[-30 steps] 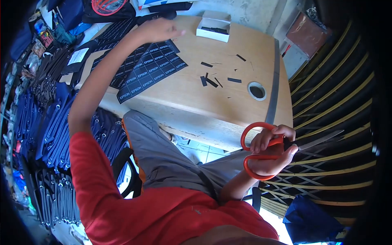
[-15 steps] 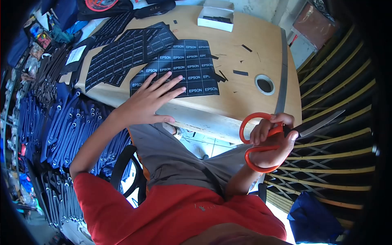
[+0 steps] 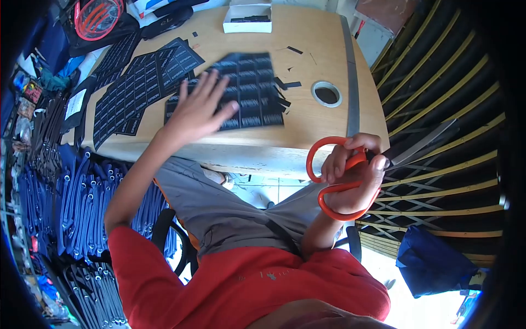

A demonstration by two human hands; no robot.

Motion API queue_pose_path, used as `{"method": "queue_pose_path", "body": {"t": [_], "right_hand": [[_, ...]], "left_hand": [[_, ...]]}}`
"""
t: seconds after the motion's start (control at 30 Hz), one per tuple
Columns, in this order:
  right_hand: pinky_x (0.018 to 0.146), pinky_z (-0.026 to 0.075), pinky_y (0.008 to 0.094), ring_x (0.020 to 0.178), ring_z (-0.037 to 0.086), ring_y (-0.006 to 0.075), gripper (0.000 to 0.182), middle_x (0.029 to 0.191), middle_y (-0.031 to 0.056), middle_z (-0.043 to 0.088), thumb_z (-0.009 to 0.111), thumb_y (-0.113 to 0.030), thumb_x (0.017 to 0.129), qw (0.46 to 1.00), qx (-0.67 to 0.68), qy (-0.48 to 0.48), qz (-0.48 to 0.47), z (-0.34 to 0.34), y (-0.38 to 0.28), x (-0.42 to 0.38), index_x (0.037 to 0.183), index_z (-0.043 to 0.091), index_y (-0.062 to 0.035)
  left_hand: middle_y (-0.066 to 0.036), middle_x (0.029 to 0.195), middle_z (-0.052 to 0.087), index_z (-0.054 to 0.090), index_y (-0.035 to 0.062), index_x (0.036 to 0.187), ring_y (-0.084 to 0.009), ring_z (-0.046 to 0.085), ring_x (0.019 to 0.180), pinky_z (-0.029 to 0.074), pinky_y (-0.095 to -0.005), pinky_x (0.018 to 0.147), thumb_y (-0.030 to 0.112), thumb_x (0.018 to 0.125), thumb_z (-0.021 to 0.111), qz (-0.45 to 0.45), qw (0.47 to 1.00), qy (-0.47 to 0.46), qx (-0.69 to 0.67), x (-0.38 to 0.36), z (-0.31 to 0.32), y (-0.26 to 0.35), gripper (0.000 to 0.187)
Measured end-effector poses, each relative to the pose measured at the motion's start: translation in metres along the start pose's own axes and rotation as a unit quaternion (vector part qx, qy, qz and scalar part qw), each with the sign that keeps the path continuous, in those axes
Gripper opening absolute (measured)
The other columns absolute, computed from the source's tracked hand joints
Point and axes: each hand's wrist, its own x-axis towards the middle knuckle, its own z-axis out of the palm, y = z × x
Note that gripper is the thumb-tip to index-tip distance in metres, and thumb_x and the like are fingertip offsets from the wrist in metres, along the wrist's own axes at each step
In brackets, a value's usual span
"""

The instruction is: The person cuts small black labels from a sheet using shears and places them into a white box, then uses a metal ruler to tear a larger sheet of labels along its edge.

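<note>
Black sheet (image 3: 253, 90) with rows of white EPSON labels lies near the table's front edge, slightly blurred. My left hand (image 3: 200, 109) rests on or just over its left part, fingers spread and holding nothing. More printed black sheets (image 3: 123, 98) overlap to the left of it. Beyond the table's front right edge, my right hand (image 3: 353, 181) is wrapped round large scissors with orange handles (image 3: 323, 205); their blades (image 3: 424, 142) point up to the right.
The wooden table (image 3: 307, 126) bears a white box (image 3: 247, 24), a round grommet hole (image 3: 326, 94) and small black scraps (image 3: 294, 50). Blue straps (image 3: 93, 203) hang at the left. A folding metal gate (image 3: 444, 181) stands at the right, near the blades.
The view has shifted, so the table sits further left. My left hand has lifted its fingers slightly and turned, and the labelled sheet under it is blurred. The scissors remain in my right hand.
</note>
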Motion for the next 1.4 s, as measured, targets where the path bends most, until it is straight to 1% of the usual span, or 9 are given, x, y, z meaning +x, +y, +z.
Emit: {"method": "queue_pose_path", "body": {"t": [0.13,0.27,0.33,0.4,0.57,0.7,0.8,0.93,1.4], "right_hand": [[0.037,0.037,0.0221,0.040,0.039,0.0102,0.048,0.055,0.0043,0.041,0.031,-0.042,0.103,1.000,-0.012,0.008,-0.009,0.001,0.000,0.001,0.097,0.046,0.0024],[0.037,0.036,0.0222,0.040,0.038,0.0100,0.046,0.054,0.0038,0.040,0.031,-0.040,0.103,1.000,0.007,0.004,0.004,0.001,0.000,-0.001,0.097,0.047,0.0025],[0.037,0.036,0.0226,0.039,0.038,0.0105,0.046,0.054,0.0037,0.039,0.031,-0.040,0.103,1.000,-0.017,0.014,0.001,0.001,-0.001,0.001,0.096,0.046,0.0025],[0.036,0.037,0.0229,0.039,0.039,0.0109,0.045,0.054,0.0039,0.039,0.031,-0.039,0.103,1.000,-0.017,0.006,-0.003,-0.001,-0.005,0.005,0.096,0.046,0.0024],[0.037,0.036,0.0229,0.039,0.038,0.0102,0.043,0.053,0.0039,0.039,0.031,-0.038,0.103,0.999,-0.007,0.030,0.007,-0.005,-0.009,0.001,0.095,0.046,0.0014],[0.037,0.036,0.0231,0.039,0.038,0.0096,0.044,0.053,0.0034,0.039,0.031,-0.039,0.103,0.999,-0.025,0.036,0.001,-0.010,-0.012,0.003,0.095,0.047,0.0010],[0.037,0.037,0.0231,0.039,0.038,0.0095,0.044,0.054,0.0035,0.040,0.031,-0.039,0.103,0.998,-0.021,0.052,0.021,-0.011,-0.016,0.001,0.095,0.047,0.0013],[0.037,0.037,0.0228,0.039,0.038,0.0103,0.043,0.053,0.0039,0.040,0.032,-0.037,0.102,0.998,-0.048,0.045,0.017,-0.013,-0.020,0.001,0.094,0.049,0.0018],[0.037,0.036,0.0235,0.039,0.037,0.0097,0.041,0.052,0.0033,0.039,0.032,-0.033,0.102,0.994,-0.072,0.061,0.057,-0.010,-0.025,0.000,0.092,0.051,0.0019]], "left_hand": [[-0.017,0.158,0.020,0.028,0.0017,0.149,-0.0288,0.013,0.148,0.007,-0.0510,0.118,0.061,0.098,0.028,0.199,0.978,-0.041,-0.035,-0.014,-0.012,0.030,0.079],[-0.016,0.158,0.018,0.027,0.0060,0.150,-0.0285,0.015,0.147,0.010,-0.0507,0.118,0.053,0.099,0.033,-0.059,0.998,0.011,-0.013,0.021,0.003,0.005,0.070],[-0.017,0.158,0.019,0.029,0.0062,0.149,-0.0323,0.017,0.147,0.012,-0.0507,0.117,0.051,0.100,0.034,0.127,0.991,0.028,0.010,0.010,0.002,0.017,0.067],[-0.015,0.158,0.021,0.031,0.0062,0.149,-0.0329,0.019,0.146,0.015,-0.0507,0.116,0.048,0.100,0.037,0.202,0.979,-0.020,-0.024,-0.006,-0.012,0.035,0.065],[-0.016,0.158,0.020,0.027,0.0061,0.150,-0.0339,0.014,0.147,0.011,-0.0514,0.117,0.058,0.099,0.023,-0.052,0.998,0.033,-0.005,0.038,0.015,-0.007,0.073],[-0.012,0.159,0.017,0.025,0.0089,0.152,-0.0278,0.013,0.148,0.009,-0.0477,0.119,0.058,0.099,0.026,0.138,0.990,-0.011,0.002,0.024,0.003,0.023,0.072],[-0.011,0.159,0.019,0.026,0.0101,0.151,-0.0286,0.013,0.148,0.010,-0.0475,0.119,0.057,0.099,0.026,0.049,0.998,0.033,0.002,0.049,0.006,0.009,0.070],[-0.009,0.160,0.017,0.024,0.0116,0.152,-0.0276,0.012,0.148,0.011,-0.0480,0.119,0.061,0.098,0.026,0.120,0.992,0.015,0.030,0.036,0.008,0.025,0.073],[-0.007,0.159,0.019,0.024,0.0176,0.153,-0.0269,0.014,0.147,0.011,-0.0468,0.119,0.061,0.098,0.027,0.071,0.997,0.028,0.029,0.043,0.011,0.004,0.069]]}}
